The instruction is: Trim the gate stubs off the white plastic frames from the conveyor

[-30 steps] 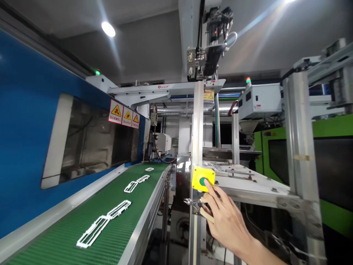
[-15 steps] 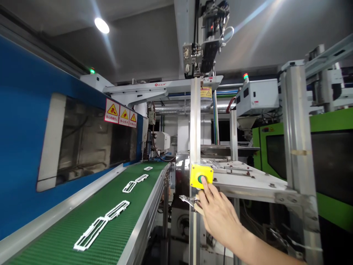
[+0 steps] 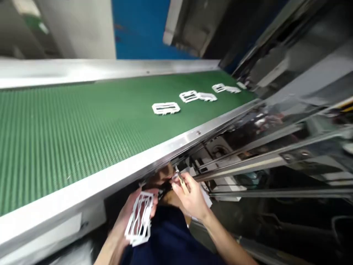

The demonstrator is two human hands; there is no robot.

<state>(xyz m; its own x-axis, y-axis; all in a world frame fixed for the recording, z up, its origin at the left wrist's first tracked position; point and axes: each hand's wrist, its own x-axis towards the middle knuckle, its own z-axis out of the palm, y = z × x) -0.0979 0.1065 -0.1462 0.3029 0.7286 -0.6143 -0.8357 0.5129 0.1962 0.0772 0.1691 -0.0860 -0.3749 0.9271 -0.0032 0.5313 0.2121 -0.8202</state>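
Observation:
My left hand is closed round white plastic frames, thin slotted pieces that seem to be stacked together, in front of my dark blue clothing. The exact number in the stack cannot be made out. Just to its right, my right hand grips a pair of nippers with pale yellow handles, jaws pointing up and away from me. The nippers and the frames are apart. Both hands are below the near rail of the green conveyor belt.
Several more white frames lie on the belt, the nearest frame on its own and others farther right. A metal rail edges the belt on my side. Behind it stands a blue machine; metal framework is at the right.
My view has swung down and left to the conveyor. My right hand has left the green button on the yellow box, still holding the nippers. My left hand has come into view with white frames.

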